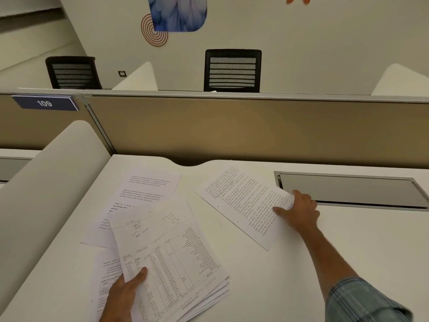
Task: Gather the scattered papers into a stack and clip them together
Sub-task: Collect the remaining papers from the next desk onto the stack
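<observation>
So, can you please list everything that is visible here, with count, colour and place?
desk: one, white, foreground.
held stack: one, white printed sheets, near left, gripped by the left hand.
loose sheets: several, white, on the desk beyond and under the held stack.
text page: one, white, centre right, under the right hand.
cable flap: one, grey, set in the desk at right.
partition: one, tan, behind the desk.
number plate: one, blue, reads 109, on the partition at left.
chairs: two, black, beyond the partition.
wall art: blue and orange, on the far wall.
clip: none visible.
left hand: grips the stack.
right hand: pinching the text page's edge; checked blue sleeve.
</observation>
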`<state>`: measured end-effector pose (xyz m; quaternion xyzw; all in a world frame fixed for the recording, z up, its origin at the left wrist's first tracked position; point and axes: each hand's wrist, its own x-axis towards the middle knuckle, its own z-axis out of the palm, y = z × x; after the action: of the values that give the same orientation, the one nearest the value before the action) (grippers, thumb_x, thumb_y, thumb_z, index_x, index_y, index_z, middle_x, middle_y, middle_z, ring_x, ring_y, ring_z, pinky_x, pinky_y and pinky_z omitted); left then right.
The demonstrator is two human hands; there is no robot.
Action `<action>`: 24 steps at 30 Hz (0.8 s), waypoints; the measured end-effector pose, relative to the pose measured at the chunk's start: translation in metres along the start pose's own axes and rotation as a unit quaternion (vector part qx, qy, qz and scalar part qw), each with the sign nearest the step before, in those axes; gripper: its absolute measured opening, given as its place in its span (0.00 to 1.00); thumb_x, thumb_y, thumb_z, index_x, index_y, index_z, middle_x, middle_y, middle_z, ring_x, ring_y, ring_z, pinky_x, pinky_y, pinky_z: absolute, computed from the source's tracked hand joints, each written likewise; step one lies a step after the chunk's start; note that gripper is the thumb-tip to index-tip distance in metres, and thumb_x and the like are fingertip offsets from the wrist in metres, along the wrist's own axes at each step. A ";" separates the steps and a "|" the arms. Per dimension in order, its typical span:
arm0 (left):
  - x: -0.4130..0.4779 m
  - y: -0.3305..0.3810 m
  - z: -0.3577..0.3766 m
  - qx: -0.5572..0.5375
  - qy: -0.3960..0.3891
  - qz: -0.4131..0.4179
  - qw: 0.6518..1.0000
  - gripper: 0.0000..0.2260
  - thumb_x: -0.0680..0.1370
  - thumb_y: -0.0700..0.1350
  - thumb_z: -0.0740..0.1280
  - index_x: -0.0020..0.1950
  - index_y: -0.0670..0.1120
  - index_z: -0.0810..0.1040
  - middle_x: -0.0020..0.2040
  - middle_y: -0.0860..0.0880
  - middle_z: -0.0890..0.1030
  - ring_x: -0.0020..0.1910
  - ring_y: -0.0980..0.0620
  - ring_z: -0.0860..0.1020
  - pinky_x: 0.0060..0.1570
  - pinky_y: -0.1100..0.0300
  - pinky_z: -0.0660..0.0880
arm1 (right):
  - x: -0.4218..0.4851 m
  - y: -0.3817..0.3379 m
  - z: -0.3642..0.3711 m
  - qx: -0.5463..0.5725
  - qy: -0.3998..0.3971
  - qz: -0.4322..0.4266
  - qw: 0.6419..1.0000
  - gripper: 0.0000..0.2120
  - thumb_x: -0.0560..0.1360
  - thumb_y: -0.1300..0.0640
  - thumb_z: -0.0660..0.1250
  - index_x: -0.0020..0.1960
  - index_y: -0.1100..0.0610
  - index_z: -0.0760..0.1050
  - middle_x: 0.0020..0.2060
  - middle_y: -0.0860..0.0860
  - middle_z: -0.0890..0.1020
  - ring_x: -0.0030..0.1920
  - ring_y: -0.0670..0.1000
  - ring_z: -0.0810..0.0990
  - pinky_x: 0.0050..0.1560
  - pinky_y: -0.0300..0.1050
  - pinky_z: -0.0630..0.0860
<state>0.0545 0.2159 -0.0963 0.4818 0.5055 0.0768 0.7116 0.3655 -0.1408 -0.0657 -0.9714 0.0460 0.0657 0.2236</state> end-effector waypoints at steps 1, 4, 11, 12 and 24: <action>0.001 -0.001 0.000 0.003 0.003 0.003 1.000 0.20 0.78 0.38 0.72 0.69 0.47 0.78 0.63 0.41 0.84 0.61 0.36 0.81 0.68 0.33 0.71 | 0.003 -0.001 -0.002 -0.009 -0.006 0.002 1.000 0.42 0.68 0.40 0.77 0.75 0.55 0.65 0.70 0.59 0.70 0.71 0.62 0.66 0.67 0.63 0.67; 0.003 -0.002 0.001 0.002 0.011 0.008 1.000 0.21 0.78 0.38 0.72 0.70 0.47 0.78 0.63 0.41 0.83 0.62 0.36 0.80 0.68 0.33 0.71 | 0.011 -0.003 -0.006 -0.021 -0.033 0.003 0.999 0.42 0.67 0.39 0.77 0.74 0.53 0.66 0.69 0.58 0.71 0.71 0.62 0.66 0.68 0.61 0.66; 0.001 0.000 0.000 0.015 -0.003 0.003 1.000 0.18 0.78 0.41 0.73 0.67 0.49 0.79 0.60 0.43 0.85 0.59 0.35 0.82 0.65 0.32 0.73 | 0.004 -0.002 -0.001 0.210 0.030 0.027 0.977 0.28 0.71 0.61 0.77 0.68 0.60 0.73 0.63 0.61 0.79 0.62 0.64 0.78 0.62 0.60 0.77; -0.001 0.000 0.000 0.016 -0.005 0.006 1.000 0.18 0.78 0.41 0.72 0.67 0.49 0.79 0.60 0.43 0.85 0.59 0.35 0.82 0.64 0.32 0.74 | 0.000 -0.001 -0.001 0.251 0.039 0.033 0.967 0.27 0.72 0.64 0.76 0.69 0.61 0.72 0.63 0.62 0.79 0.60 0.64 0.80 0.61 0.59 0.78; -0.042 0.005 0.014 0.004 -0.061 0.029 0.998 0.12 0.81 0.40 0.69 0.63 0.49 0.82 0.57 0.44 0.88 0.56 0.37 0.85 0.58 0.36 0.79 | -0.100 0.022 -0.013 0.591 -0.080 0.200 0.778 0.15 0.77 0.72 0.67 0.63 0.65 0.77 0.53 0.60 0.81 0.42 0.54 0.80 0.41 0.40 0.83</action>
<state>0.0470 0.1847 -0.0652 0.5030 0.4471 0.0662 0.7367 0.2658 -0.1602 -0.0485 -0.6088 0.2509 0.1466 0.7382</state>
